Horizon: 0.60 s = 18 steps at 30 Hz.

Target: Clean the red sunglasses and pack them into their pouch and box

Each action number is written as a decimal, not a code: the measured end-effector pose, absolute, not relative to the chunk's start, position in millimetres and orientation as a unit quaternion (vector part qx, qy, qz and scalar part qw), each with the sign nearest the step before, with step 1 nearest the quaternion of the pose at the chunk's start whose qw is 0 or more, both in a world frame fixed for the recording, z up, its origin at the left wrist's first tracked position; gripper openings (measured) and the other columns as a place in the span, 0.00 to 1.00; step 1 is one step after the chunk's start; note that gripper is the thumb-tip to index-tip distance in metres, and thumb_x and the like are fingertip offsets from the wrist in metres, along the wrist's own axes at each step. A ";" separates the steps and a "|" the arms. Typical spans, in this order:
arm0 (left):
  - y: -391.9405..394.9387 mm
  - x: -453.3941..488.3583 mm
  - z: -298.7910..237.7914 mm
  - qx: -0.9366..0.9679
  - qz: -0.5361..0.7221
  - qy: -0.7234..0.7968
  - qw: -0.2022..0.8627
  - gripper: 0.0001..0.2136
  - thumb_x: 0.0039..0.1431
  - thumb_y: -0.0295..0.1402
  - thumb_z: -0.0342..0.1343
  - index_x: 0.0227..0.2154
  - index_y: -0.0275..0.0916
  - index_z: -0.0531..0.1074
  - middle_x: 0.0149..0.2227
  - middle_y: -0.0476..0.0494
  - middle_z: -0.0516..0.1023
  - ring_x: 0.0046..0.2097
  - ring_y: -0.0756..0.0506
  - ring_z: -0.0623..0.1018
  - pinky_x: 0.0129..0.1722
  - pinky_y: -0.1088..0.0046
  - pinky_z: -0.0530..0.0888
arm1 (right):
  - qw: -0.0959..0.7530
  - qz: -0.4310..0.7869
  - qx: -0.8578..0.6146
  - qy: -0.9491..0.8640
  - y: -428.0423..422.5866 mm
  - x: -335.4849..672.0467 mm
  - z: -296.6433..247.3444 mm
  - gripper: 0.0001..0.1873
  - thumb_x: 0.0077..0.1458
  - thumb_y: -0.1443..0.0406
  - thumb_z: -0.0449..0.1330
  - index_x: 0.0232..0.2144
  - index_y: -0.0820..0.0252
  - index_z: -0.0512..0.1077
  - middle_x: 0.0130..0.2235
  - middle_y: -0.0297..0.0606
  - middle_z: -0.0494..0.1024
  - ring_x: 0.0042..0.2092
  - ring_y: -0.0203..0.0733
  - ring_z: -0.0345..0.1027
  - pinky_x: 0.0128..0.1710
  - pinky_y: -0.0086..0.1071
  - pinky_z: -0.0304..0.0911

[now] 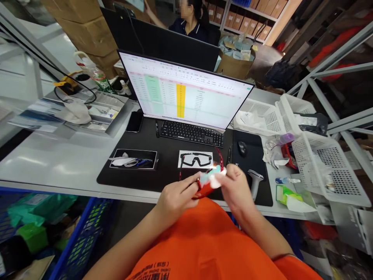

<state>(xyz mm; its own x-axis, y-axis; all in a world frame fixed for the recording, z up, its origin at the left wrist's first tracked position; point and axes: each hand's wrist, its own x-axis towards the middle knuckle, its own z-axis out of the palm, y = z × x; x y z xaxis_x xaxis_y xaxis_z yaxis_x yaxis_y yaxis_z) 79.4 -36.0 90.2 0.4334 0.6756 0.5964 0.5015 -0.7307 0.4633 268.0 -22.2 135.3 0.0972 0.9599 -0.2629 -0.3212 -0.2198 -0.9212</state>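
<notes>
My left hand (176,197) is closed around a pair of red-framed glasses (207,186) held above the front edge of the black desk mat (134,175). My right hand (237,186) pinches a small white cloth (217,179) against the tinted lens. One red temple arm sticks up toward a white card printed with a black glasses outline (195,159). A black tray (133,159) holding another pair of glasses lies to the left on the mat.
A monitor (186,91) with a spreadsheet stands over a black keyboard (192,133). A phone (134,121), mouse (241,148) and barcode scanner (255,182) sit on the mat. White baskets (326,163) fill the right side. Blue crates (78,237) stand below left. A person sits behind the far monitor.
</notes>
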 end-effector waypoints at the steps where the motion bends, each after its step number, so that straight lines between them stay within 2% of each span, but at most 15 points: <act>1: -36.0 75.2 88.1 0.851 0.402 0.327 0.082 0.08 0.62 0.27 0.54 0.44 0.38 0.71 0.49 0.35 0.81 0.42 0.44 0.83 0.38 0.74 0.79 | 0.543 0.621 -0.490 -0.283 -16.7 270.4 138.3 0.37 0.35 0.62 0.76 0.19 0.55 0.45 0.19 0.22 0.53 0.23 0.30 0.45 0.24 0.27 0.47; 4: -36.0 67.5 83.3 0.860 0.400 0.315 0.038 0.10 0.62 0.28 0.55 0.46 0.38 0.70 0.48 0.34 0.82 0.41 0.44 0.84 0.39 0.73 0.80 | 0.536 0.654 -0.467 -0.260 -11.5 265.2 140.7 0.38 0.35 0.60 0.76 0.19 0.55 0.45 0.20 0.23 0.54 0.25 0.31 0.47 0.26 0.28 0.48; 8: -36.7 73.2 85.0 0.818 0.421 0.390 0.035 0.07 0.63 0.27 0.56 0.43 0.36 0.71 0.46 0.32 0.82 0.38 0.45 0.84 0.36 0.74 0.79 | 0.540 0.544 -0.530 -0.362 -33.7 239.5 128.4 0.35 0.41 0.57 0.74 0.18 0.55 0.47 0.21 0.25 0.52 0.26 0.33 0.44 0.27 0.30 0.48; 11: -37.4 79.8 89.5 0.783 0.455 0.422 0.034 0.07 0.63 0.29 0.56 0.43 0.36 0.70 0.44 0.34 0.82 0.39 0.44 0.83 0.35 0.75 0.79 | 0.527 0.498 -0.546 -0.420 -44.9 230.2 123.6 0.35 0.40 0.61 0.75 0.16 0.56 0.47 0.21 0.26 0.51 0.27 0.34 0.45 0.28 0.31 0.47; 15: -36.3 76.1 89.4 0.809 0.440 0.390 0.016 0.07 0.61 0.26 0.58 0.42 0.36 0.71 0.41 0.36 0.83 0.32 0.47 0.82 0.31 0.75 0.77 | 0.568 0.588 -0.479 -0.319 -23.6 239.4 140.1 0.37 0.37 0.63 0.76 0.18 0.56 0.45 0.19 0.23 0.50 0.25 0.31 0.42 0.26 0.29 0.46; 18: -34.0 67.1 84.4 0.834 0.432 0.342 -0.024 0.09 0.60 0.26 0.58 0.43 0.35 0.72 0.42 0.34 0.83 0.34 0.46 0.83 0.34 0.74 0.79 | 0.561 0.653 -0.445 -0.247 -0.4 244.3 154.8 0.39 0.33 0.63 0.77 0.19 0.56 0.44 0.18 0.22 0.52 0.24 0.30 0.43 0.26 0.27 0.46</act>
<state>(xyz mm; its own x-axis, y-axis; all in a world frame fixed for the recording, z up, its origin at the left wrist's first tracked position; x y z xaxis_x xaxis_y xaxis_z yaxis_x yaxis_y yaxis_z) 67.1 -34.0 84.4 0.3929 0.5498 0.7371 0.5918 -0.7647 0.2550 244.3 -0.4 154.8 0.0240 0.9524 -0.3040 -0.5132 -0.2492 -0.8213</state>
